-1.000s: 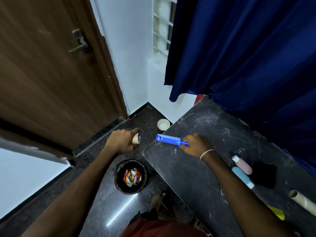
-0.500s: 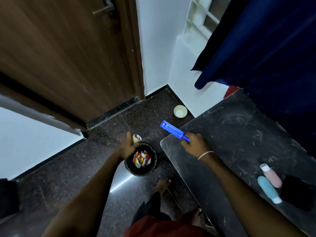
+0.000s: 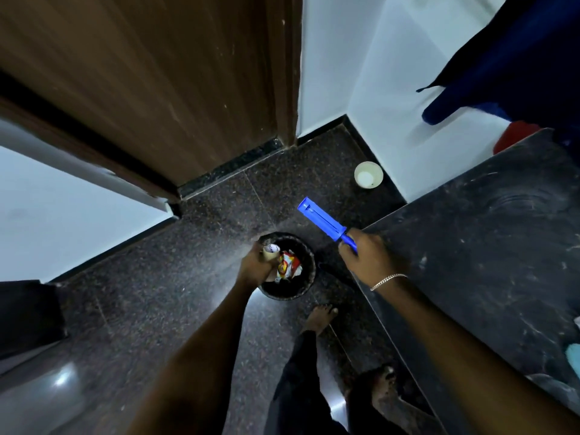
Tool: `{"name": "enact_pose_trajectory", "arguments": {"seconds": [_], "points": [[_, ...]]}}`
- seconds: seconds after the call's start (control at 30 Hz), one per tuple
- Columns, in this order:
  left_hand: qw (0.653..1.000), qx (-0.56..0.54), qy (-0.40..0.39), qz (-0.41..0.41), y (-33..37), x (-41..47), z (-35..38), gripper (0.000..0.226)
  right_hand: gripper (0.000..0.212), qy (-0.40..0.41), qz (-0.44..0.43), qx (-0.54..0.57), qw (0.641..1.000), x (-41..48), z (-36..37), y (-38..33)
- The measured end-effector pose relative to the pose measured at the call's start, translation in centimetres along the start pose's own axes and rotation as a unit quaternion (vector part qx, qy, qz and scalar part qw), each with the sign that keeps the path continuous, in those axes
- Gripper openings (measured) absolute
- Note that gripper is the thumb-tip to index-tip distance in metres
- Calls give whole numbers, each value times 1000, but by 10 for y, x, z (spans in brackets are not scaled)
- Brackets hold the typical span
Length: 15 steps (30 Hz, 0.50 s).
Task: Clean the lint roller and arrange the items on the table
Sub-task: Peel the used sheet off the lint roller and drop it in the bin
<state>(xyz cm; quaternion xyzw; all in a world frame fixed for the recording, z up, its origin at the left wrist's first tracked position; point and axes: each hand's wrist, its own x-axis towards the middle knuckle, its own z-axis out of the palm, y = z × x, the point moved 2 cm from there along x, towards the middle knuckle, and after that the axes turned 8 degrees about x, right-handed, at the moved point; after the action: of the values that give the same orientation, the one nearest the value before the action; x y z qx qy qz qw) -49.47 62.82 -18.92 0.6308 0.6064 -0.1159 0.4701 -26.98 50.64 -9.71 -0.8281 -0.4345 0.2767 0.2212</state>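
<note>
My right hand point(image 3: 365, 257) grips the handle of a blue lint roller frame point(image 3: 323, 222), which points up and left past the corner of the dark table point(image 3: 489, 246). The frame's spindle is bare. My left hand point(image 3: 257, 266) is closed around a small cardboard roll core point(image 3: 270, 250) and hangs over the left rim of a round black trash bin point(image 3: 309, 271) on the floor. Colourful wrappers point(image 3: 288, 267) lie inside the bin.
A white cup point(image 3: 368, 178) stands on the dark floor by the wall corner. A brown door point(image 3: 150, 83) fills the upper left. A blue curtain point(image 3: 508, 64) hangs at the upper right. My bare feet point(image 3: 320, 315) stand beside the table edge.
My left hand has carried the roll core down and right from beside the table to above the bin. The view has tilted down to the floor. My right hand keeps hold of the blue frame.
</note>
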Motion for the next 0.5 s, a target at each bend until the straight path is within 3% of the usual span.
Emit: {"name": "enact_pose_trajectory", "arguments": {"seconds": [0.33, 0.5], "points": [[999, 41, -18, -24, -36, 54, 35, 49, 20, 10, -26, -10, 1000, 6, 45, 17], [998, 48, -15, -23, -42, 72, 43, 46, 9, 41, -50, -14, 998, 9, 45, 13]]}}
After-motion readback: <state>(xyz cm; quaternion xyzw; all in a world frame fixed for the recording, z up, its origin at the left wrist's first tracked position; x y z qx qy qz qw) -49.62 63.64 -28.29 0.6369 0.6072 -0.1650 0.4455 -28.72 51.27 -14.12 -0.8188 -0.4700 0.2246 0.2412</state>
